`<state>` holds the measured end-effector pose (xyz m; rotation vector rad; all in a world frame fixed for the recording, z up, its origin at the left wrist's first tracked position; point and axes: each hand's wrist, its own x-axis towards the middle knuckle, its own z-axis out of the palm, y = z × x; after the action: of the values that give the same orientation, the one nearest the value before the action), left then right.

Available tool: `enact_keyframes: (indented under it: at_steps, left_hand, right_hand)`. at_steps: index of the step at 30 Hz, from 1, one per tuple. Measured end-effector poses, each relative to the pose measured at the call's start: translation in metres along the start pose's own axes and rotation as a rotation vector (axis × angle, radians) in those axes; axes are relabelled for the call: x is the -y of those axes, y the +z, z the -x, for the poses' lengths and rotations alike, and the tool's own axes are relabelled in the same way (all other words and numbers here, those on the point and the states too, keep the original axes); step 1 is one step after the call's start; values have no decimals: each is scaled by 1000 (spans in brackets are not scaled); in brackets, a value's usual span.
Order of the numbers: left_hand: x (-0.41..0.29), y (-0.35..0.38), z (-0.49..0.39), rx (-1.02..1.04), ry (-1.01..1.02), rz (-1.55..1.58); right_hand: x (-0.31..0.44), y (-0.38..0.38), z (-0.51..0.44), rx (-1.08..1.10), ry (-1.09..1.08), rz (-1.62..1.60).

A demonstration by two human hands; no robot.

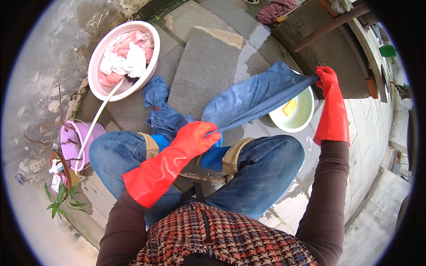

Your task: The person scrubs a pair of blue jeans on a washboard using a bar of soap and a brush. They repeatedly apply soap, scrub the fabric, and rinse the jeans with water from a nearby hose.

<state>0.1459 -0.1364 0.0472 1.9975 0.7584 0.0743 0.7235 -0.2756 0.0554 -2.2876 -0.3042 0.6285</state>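
Note:
Both my hands wear long red rubber gloves. My left hand grips one end of a wet blue denim garment in front of my knees. Up at the right, my right hand holds the other end, so the cloth stretches slantwise between them. More bunched denim lies on the ground to the left, by my blue boots; whether it joins the held piece is hidden. Beneath the raised cloth stands a pale green basin, partly covered, with a yellow bar of soap inside.
A ridged stone slab lies ahead. At upper left, a pink basin holds pink and white clothes and the end of a pale hose. A purple bucket and a potted plant stand by the left wall. A reddish mop head lies at top right.

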Motion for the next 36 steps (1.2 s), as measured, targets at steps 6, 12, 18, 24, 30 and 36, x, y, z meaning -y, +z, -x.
enact_keyframes:
  at_steps: [6,12,18,24,30,36]
  left_hand:
    - [5,18,-5,32,-352,663]
    - [124,14,-64,-319,-261,726]
    - [273,10,-129,-449,-590,537]
    - [256,2,-124,-266,-918,391]
    - [255,0,-114,-225,-803,393]
    - [246,11,-107,-538,-694,531]
  right_hand:
    - [94,73,-108,61,-145,398]
    - [180,299,-138,-65,-542,145]
    - [100,365,-18,365,-636,78]
    - [-59,358,163,764,337,-50]
    - [-84,407,240,727,643,-357]
    - [-85,408,241,320,568,-836]
